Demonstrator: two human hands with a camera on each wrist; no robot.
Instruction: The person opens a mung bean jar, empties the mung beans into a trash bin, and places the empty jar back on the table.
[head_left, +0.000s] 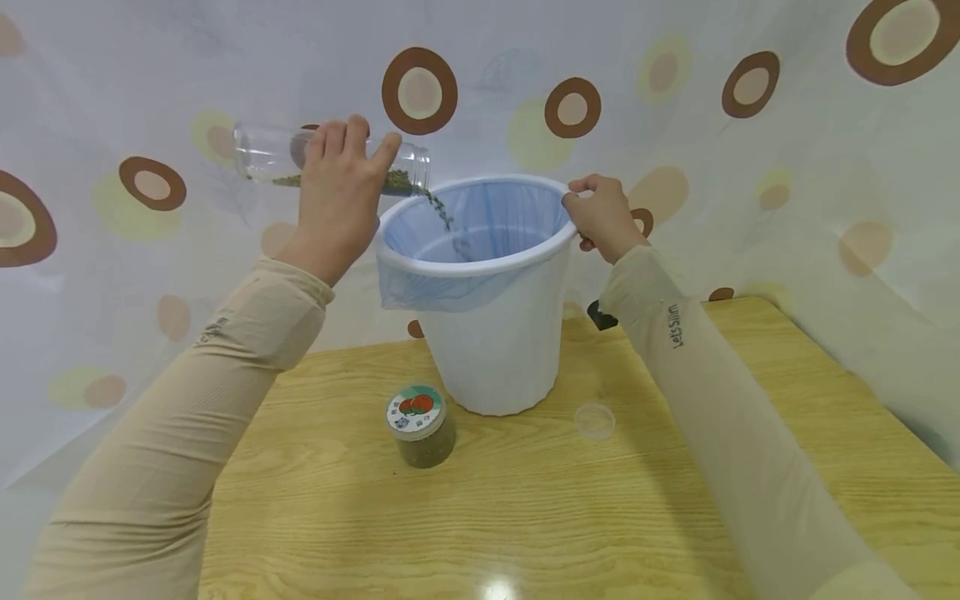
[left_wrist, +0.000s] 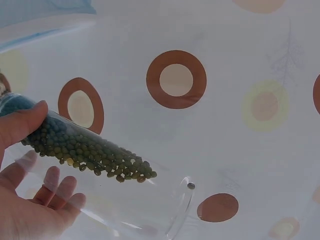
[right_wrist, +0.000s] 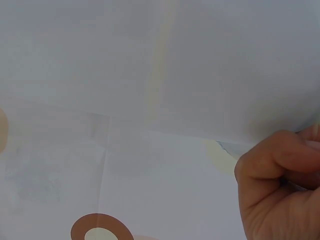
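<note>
A clear jar point(head_left: 270, 152) lies tipped almost level in my left hand point(head_left: 339, 187), its mouth over the left rim of a white bin point(head_left: 495, 358). Green mung beans point(left_wrist: 95, 155) lie along the lower side of the jar, and a stream of falling beans point(head_left: 442, 212) drops from its mouth into the bin. A thin blue bag point(head_left: 442, 287) lines the bin and folds over its rim. At the right side of that rim, my right hand point(head_left: 603, 217) pinches the edge between thumb and fingers. In the right wrist view the pinched edge is mostly hidden.
On the wooden table point(head_left: 322, 517), a small lidded jar point(head_left: 423, 427) with a tomato picture stands in front of the bin. A clear round lid point(head_left: 595, 422) lies to the right. Some black object point(head_left: 602, 316) sits behind my right forearm. A patterned sheet point(head_left: 480, 33) hangs behind the table.
</note>
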